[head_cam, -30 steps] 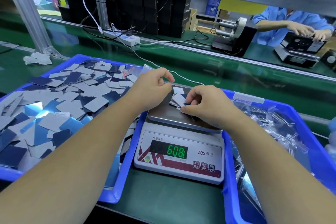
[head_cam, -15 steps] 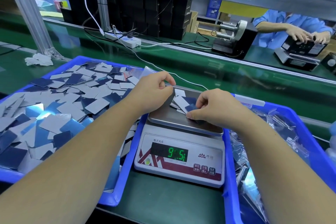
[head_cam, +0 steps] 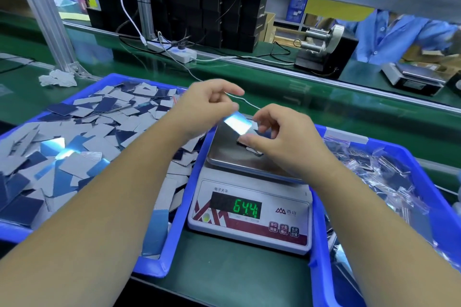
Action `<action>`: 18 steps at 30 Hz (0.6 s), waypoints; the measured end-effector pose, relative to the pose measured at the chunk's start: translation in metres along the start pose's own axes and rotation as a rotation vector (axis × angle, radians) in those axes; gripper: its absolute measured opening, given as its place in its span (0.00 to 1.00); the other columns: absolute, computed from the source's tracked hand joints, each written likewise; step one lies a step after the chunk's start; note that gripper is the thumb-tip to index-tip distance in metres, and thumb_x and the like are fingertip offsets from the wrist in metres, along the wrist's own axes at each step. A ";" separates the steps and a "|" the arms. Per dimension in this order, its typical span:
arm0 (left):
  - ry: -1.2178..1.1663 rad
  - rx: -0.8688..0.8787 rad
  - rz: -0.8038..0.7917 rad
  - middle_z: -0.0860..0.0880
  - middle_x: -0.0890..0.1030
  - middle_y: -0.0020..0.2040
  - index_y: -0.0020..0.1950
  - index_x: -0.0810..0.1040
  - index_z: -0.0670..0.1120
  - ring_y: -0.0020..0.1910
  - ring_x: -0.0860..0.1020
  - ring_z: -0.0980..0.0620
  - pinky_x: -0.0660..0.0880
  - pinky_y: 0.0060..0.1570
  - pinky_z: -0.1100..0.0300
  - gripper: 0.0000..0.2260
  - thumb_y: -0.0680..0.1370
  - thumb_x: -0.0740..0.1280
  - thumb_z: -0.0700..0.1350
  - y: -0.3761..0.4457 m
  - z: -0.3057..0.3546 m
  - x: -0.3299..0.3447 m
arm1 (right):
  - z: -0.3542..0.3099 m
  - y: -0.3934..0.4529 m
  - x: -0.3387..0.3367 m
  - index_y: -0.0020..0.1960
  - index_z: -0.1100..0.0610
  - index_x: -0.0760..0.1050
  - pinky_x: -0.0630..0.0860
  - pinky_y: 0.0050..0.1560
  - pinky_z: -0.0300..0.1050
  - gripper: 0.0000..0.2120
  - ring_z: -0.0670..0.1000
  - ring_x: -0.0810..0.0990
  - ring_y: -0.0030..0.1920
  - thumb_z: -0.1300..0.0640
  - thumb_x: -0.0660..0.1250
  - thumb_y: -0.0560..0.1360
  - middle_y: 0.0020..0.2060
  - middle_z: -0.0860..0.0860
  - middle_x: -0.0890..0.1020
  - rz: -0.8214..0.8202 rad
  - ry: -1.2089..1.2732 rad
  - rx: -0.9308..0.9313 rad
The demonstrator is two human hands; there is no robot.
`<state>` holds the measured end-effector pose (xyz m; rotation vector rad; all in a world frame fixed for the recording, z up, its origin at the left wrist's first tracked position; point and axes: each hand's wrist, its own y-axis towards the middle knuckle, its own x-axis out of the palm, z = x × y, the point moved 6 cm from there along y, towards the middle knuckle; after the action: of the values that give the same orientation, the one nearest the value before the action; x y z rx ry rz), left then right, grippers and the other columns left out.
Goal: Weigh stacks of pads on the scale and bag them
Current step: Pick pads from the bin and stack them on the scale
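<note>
Both hands hover over the scale (head_cam: pixel 249 217), whose steel pan (head_cam: pixel 224 152) lies under them and whose green display reads 64.4. The left hand (head_cam: pixel 202 109) is raised above the pan's far left corner, fingers loosely curled; a single shiny pad (head_cam: pixel 238 123) sits at its fingertips, tilted and catching the light, though motion blur leaves it unclear whether the hand actually pinches it. The right hand (head_cam: pixel 282 137) is just beside it, fingers curled down onto a small stack (head_cam: pixel 252 148) resting on the pan, the thumb against the stack's near edge. Left of the left arm a blue bin (head_cam: pixel 172 237) holds loose grey and dark pads; right of the right arm a second bin (head_cam: pixel 321 244) holds bagged pads in clear plastic.
</note>
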<state>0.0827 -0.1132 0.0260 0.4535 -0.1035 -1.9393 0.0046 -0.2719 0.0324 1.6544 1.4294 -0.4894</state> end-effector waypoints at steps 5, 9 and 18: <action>0.376 -0.238 0.381 0.56 0.78 0.30 0.38 0.79 0.48 0.28 0.70 0.56 0.65 0.28 0.63 0.07 0.73 0.62 0.43 -0.001 -0.019 -0.048 | 0.018 0.004 -0.006 0.48 0.49 0.77 0.66 0.36 0.29 0.10 0.38 0.72 0.34 0.47 0.75 0.71 0.38 0.45 0.80 0.048 -0.040 0.084; 0.608 -0.431 0.331 0.47 0.79 0.39 0.47 0.78 0.40 0.40 0.75 0.45 0.72 0.38 0.56 0.09 0.74 0.60 0.41 -0.004 -0.035 -0.052 | 0.029 0.006 -0.008 0.47 0.48 0.77 0.67 0.37 0.29 0.08 0.39 0.74 0.37 0.48 0.73 0.72 0.37 0.44 0.79 0.051 -0.075 0.157; 0.694 -0.248 0.234 0.48 0.74 0.50 0.51 0.77 0.54 0.48 0.74 0.46 0.66 0.43 0.57 0.06 0.76 0.64 0.48 0.000 -0.020 -0.021 | 0.038 0.005 -0.001 0.48 0.51 0.81 0.75 0.45 0.45 0.13 0.48 0.78 0.46 0.43 0.73 0.71 0.41 0.42 0.79 -0.081 -0.165 0.240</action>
<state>0.0970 -0.0918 0.0135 0.8747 0.5037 -1.4524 0.0178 -0.3031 0.0137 1.7024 1.3604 -0.8514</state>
